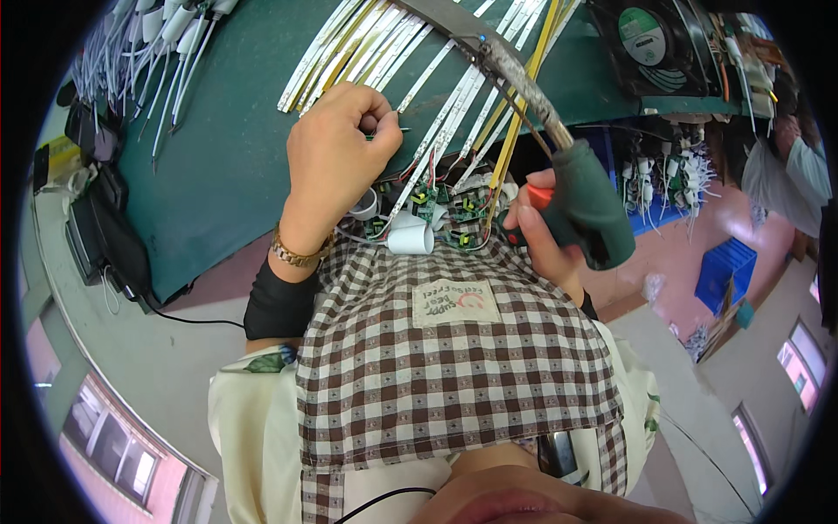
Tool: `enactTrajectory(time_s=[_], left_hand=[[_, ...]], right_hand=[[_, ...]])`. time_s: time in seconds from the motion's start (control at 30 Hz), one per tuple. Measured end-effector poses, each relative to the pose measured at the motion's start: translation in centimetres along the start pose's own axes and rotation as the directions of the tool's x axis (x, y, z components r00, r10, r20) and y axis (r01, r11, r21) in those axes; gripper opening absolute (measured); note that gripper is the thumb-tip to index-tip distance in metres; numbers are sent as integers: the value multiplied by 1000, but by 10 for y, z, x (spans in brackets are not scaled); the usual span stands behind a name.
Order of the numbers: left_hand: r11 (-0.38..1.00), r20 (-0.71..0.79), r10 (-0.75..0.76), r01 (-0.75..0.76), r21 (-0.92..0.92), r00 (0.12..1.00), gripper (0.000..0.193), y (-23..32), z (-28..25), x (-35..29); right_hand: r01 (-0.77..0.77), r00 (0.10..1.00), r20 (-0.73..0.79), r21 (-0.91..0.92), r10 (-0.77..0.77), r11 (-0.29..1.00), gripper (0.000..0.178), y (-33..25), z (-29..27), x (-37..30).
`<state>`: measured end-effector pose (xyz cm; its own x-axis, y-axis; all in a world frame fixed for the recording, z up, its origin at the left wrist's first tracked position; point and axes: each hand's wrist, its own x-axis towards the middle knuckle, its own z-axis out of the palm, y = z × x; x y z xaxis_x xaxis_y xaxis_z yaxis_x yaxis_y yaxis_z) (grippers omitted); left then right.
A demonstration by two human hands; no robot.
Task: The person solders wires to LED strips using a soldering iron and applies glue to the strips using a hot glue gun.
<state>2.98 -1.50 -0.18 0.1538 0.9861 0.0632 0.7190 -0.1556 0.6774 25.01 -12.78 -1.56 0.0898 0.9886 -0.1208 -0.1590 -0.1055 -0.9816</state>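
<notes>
My right hand (pixel 541 227) is wrapped around the dark green handle of a soldering gun (pixel 594 205), with a finger by its orange-red trigger. Its worn metal barrel slants up and left over the bench. My left hand (pixel 340 131) is closed at the near ends of the light strips (pixel 375 52); a thin greenish edge shows at its fingertips, too small to name. Between my hands, at the bench's near edge, sit several small green circuit boards (pixel 428 205) wired to white and yellow strips. A white plastic cylinder (pixel 410 236) lies against my checked apron.
White lamp parts with hanging wires (pixel 179 35) lie at the far left of the green bench (pixel 227 157). A black fan (pixel 650 39) stands at the far right. More wired parts (pixel 668 183) hang over a blue bin, and another blue crate (pixel 726 272) is on the floor.
</notes>
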Motion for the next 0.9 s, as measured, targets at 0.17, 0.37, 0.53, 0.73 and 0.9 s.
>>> enactTrajectory(time_s=[0.17,0.37,0.53,0.73,0.9], left_hand=[[999,-15,36,-37,-19,999,8,-3,1,-1],[1000,-22,26,-26,-14,999,7,-2,2,-3],[999,51,15,-12,-44,999,7,-2,-3,3],[999,172,-36,41,-30,984,8,1,-11,9],[999,195,37,-42,21,980,9,-1,-12,11]], right_hand=[[246,961,218,-407,-168,880,37,12,-19,-9],[459,827,555,-576,-89,676,23,9,-49,0],[380,895,434,-614,-106,692,24,4,-34,-1],[326,932,313,-516,-180,792,29,34,-39,-7],[402,905,337,-484,-258,777,26,21,-30,2]])
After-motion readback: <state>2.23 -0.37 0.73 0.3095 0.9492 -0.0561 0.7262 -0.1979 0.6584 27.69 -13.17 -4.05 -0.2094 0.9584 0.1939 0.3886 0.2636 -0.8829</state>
